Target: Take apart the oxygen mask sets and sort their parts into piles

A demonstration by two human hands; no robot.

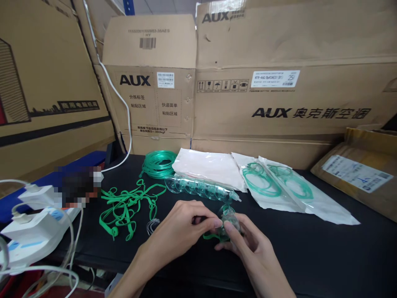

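Both my hands meet over the black table (pixel 310 256) near its front edge. My left hand (pixel 182 227) pinches a clear plastic mask (pixel 228 215) with a green strap (pixel 211 236) hanging from it. My right hand (pixel 248 244) is closed on the same mask from below and the right. Just behind lies a stack of clear masks (pixel 198 188) on its side. Left of my hands are loose green elastic straps (pixel 127 207) and a few small metal clips (pixel 152 225).
A coil of green tubing (pixel 158 163) lies at the back. White bags (pixel 207 165) and sealed bags with green tubing (pixel 276 184) lie to the right. Cardboard boxes (pixel 279 82) wall the back. White power adapters and cables (pixel 34 231) sit at the left edge.
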